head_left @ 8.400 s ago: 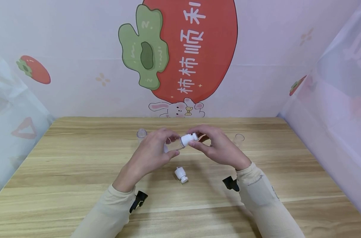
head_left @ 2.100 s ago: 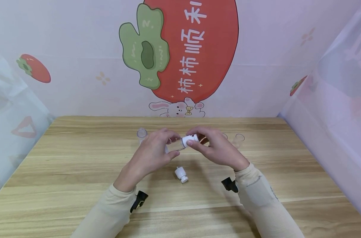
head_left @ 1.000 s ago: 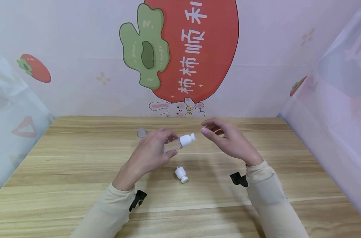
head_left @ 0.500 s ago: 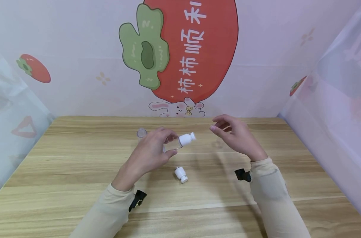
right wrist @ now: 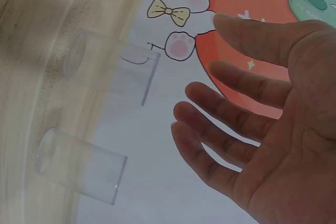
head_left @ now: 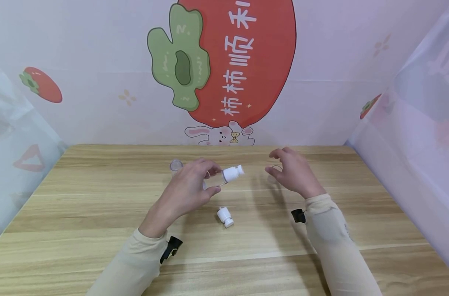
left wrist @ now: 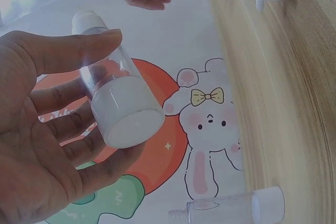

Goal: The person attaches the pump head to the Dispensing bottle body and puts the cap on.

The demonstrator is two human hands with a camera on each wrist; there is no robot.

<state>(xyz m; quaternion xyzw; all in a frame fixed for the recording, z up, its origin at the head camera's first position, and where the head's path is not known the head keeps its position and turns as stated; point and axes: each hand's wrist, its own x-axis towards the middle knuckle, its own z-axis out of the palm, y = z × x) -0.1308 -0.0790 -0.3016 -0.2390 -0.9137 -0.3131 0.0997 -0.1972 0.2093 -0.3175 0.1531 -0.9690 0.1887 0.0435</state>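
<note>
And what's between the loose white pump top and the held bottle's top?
In the head view, only bare tabletop between the loose top and bottle top.

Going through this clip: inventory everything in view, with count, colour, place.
Table: 1, wood-brown, foreground.
Held bottle: 1, clear and white, raised above table.
Standing bottle: 1, clear and white, rear left of centre.
Loose pump: 1, white, lying near centre.
Covers: 2, clear, standing right of centre.
Backdrop: 1, pale with colourful prints, behind table.
Side sheets: 2, pale, flanking table.
Wrist cameras: 2, black, at wrists.
Sleeves: 2, cream, on forearms.
Left hand: 1, bare, gripping the raised bottle.
Right hand: 1, bare, near the covers.
</note>
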